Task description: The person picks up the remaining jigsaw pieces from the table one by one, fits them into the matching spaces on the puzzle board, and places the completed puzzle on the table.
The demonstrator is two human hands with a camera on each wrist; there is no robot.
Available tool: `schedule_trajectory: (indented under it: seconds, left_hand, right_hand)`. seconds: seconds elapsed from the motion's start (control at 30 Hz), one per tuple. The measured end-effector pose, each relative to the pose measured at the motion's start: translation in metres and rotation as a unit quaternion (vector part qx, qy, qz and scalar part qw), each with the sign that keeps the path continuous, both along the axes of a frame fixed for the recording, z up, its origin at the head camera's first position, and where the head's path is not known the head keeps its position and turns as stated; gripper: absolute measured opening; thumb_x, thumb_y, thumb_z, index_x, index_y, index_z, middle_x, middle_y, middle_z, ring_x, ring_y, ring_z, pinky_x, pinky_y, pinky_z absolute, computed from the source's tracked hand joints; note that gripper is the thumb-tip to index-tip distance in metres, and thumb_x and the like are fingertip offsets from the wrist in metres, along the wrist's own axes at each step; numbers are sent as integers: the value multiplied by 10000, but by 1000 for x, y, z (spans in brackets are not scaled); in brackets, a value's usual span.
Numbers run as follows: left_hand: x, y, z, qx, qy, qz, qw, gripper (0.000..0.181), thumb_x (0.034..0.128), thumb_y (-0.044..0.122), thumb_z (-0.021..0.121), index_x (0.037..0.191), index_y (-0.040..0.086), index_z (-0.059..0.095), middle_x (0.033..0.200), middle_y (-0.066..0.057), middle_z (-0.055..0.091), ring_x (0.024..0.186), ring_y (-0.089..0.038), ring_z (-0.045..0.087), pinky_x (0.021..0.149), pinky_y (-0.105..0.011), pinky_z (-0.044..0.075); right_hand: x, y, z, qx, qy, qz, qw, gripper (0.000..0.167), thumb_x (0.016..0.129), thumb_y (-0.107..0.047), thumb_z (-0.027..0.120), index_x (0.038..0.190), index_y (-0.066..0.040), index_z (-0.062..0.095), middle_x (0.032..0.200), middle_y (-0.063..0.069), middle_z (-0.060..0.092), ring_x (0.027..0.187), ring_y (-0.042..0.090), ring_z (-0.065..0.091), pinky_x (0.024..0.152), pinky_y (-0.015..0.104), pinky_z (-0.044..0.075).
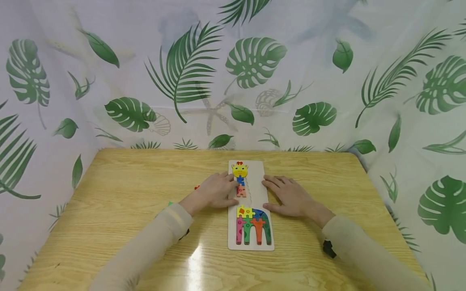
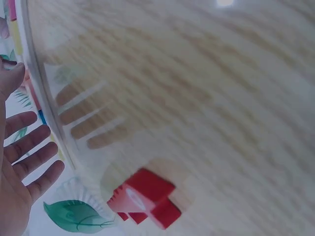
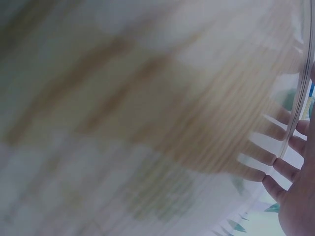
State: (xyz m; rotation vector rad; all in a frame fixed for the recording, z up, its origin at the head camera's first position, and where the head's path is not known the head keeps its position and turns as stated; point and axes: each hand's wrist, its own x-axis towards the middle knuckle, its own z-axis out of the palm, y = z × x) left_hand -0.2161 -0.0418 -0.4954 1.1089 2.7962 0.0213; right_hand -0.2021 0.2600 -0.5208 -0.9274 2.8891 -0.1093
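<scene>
A white puzzle board (image 1: pixel 256 178) lies lengthwise on the table, with a giraffe jigsaw in it. Its yellow head (image 1: pixel 240 171), a blue neck piece (image 1: pixel 240 182) and a salmon neck piece (image 1: pixel 241 191) sit at the top. Lower down are the joined, many-coloured body and leg pieces (image 1: pixel 258 222). Over the board's left edge reaches my left hand (image 1: pixel 218 190), its fingertips at the neck pieces; the left wrist view shows straight, spread fingers (image 2: pixel 37 160). My right hand (image 1: pixel 291 196) rests by the board's right edge, fingers (image 3: pixel 285 169) extended with tips along the rim.
A red puzzle piece (image 2: pixel 147 196) lies on the table left of the board, mostly behind the left hand in the head view. Part of a green piece (image 1: pixel 170 203) shows beside the left sleeve. A leaf-patterned curtain (image 1: pixel 204 121) borders the wooden table (image 1: pixel 145 169).
</scene>
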Motion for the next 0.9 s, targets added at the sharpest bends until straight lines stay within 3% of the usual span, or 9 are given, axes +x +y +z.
schedule_trajectory:
  seconds: [0.17,0.33,0.9]
  left_hand:
    - [-1,-6,3,52,24,36,10000,612,996,608,617,1403,151,647,1383,-68,654,1221,-237,609,1071,-405,549]
    - [-1,-13,5,-12,25,8,10000,647,997,610,614,1439,137,631,1428,-91,646,1312,-269,606,1134,-434,524]
    - [18,-52,9,9,78,-142,9999,630,1008,610,589,1398,119,647,1395,-151,667,1329,-345,619,1118,-496,525]
  right_hand:
    - [0,1,-1,-58,44,31,10000,854,979,-758,484,1628,-207,414,1716,30,381,1516,376,434,1201,664,389]
    - [0,1,-1,-66,60,50,9999,859,978,-762,481,1629,-204,412,1716,31,380,1518,374,429,1202,666,386]
    - [-1,0,0,58,-34,50,10000,871,982,-769,465,1640,-203,391,1727,34,360,1536,376,412,1224,656,366]
